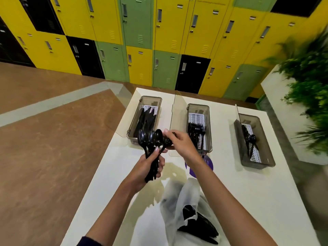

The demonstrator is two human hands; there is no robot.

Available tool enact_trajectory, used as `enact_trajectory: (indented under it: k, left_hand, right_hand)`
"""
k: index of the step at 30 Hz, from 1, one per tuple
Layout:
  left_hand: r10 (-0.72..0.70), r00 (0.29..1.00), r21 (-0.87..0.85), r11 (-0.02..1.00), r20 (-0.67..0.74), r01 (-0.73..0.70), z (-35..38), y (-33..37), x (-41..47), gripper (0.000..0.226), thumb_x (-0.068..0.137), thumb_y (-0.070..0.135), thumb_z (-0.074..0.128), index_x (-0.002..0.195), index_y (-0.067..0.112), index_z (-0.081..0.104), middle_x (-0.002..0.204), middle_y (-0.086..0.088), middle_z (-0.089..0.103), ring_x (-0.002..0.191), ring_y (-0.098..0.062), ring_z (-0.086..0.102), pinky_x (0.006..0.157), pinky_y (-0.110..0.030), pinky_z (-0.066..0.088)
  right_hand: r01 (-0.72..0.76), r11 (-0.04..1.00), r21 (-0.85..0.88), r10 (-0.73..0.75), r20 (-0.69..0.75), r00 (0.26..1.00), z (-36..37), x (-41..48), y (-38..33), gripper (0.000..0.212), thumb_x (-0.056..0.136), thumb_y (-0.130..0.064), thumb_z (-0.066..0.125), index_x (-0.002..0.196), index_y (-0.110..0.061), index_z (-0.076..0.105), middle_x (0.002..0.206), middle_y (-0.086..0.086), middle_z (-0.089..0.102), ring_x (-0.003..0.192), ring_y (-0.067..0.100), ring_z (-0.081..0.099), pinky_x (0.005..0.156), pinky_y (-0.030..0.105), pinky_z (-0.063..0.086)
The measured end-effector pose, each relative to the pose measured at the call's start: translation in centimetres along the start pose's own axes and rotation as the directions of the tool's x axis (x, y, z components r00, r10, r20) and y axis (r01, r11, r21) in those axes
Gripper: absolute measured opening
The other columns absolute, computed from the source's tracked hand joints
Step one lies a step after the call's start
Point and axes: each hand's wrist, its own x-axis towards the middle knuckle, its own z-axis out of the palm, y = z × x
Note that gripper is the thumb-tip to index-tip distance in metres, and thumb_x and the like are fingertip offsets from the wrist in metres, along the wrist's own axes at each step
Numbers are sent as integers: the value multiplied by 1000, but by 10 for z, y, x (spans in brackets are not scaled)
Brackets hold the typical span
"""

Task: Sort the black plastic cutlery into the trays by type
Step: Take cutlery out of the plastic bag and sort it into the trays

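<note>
L hand [148, 168] grips spoon bunch [150, 139] by handles; R hand [180, 143] pinches rightmost spoon [167, 141] at bowl, over table [248, 192].

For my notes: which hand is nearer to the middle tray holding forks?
Right. The right hand is just left of the middle tray; the left hand, gripping spoons, is farther left.

A: Back wall now, a bank of lockers [170, 41], yellow and green doors with a few black ones mixed in

B: And there's the brown floor [53, 148] on the left, a pale grey stripe [53, 103] cutting across it

A: Over on the right, a leafy plant [308, 86] in a white planter [278, 110], near the white table [257, 201]

B: A purple sticker [208, 161] on that tabletop, only partly in sight
</note>
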Motion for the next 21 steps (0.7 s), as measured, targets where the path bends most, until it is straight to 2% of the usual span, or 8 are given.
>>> enact_trajectory:
  k: [2,4,6,9,14,16,19,21]
  left_hand:
    - [-7,1000,19,1000,13,7,9,-4,0,35,100,34,40,112,9,60,64,0,53,48,-9,42,45,-21,35]
    - [-8,999,27,1000,47,7,22,-7,-1,34,100,34,40,114,9,60,63,1,52,46,-8,37,45,-21,31]
    - [-9,996,39,999,90,5,37,-9,-3,35,100,33,41,115,8,59,61,1,50,45,-8,33,45,-21,29]
    - [-27,990,105,994,137,12,55,-13,-4,45,98,38,44,113,-2,58,65,-6,48,46,-10,34,46,-21,30]
    - [-83,975,143,988,207,54,80,-22,-9,49,97,44,42,104,-1,59,68,-10,51,48,-11,40,45,-20,34]
    - [-101,969,127,989,225,73,90,-25,-11,47,97,43,41,105,0,57,68,-8,55,47,-11,41,45,-20,33]
    - [-103,964,103,991,247,80,101,-29,-13,42,99,41,38,114,7,57,71,-6,61,46,-10,42,43,-20,32]
    - [-98,957,97,993,273,74,108,-30,-15,40,99,40,36,120,14,57,76,-7,63,47,-10,42,43,-20,31]
  right_hand:
    - [39,999,9,-38,-85,996,-12,-7,-2,27,99,-22,48,98,-7,71,91,12,71,79,15,66,66,22,55]
    - [48,998,43,-41,-163,986,-27,-17,-7,26,99,-22,48,102,-6,68,88,7,71,71,6,67,55,13,50]
    - [36,995,91,-19,-176,984,-39,-32,-9,26,96,-27,54,104,-4,64,86,2,70,67,3,66,57,17,53]
    - [5,992,124,14,-148,989,-52,-52,-3,30,90,-29,64,106,-3,64,89,6,67,76,14,67,72,34,59]
    - [53,980,191,-1,-261,965,-76,-76,6,5,87,-15,68,87,-17,63,91,7,62,75,15,63,55,18,53]
    - [69,981,184,-9,-306,952,-85,-81,11,7,87,-14,68,85,-17,62,88,7,60,80,18,62,62,21,53]
    - [91,981,172,-20,-376,926,-93,-89,17,14,86,-22,68,93,-11,64,95,13,66,92,28,65,90,43,53]
    - [102,975,199,-15,-398,917,-99,-93,21,17,88,-22,64,98,-8,64,100,20,70,95,34,68,91,50,53]
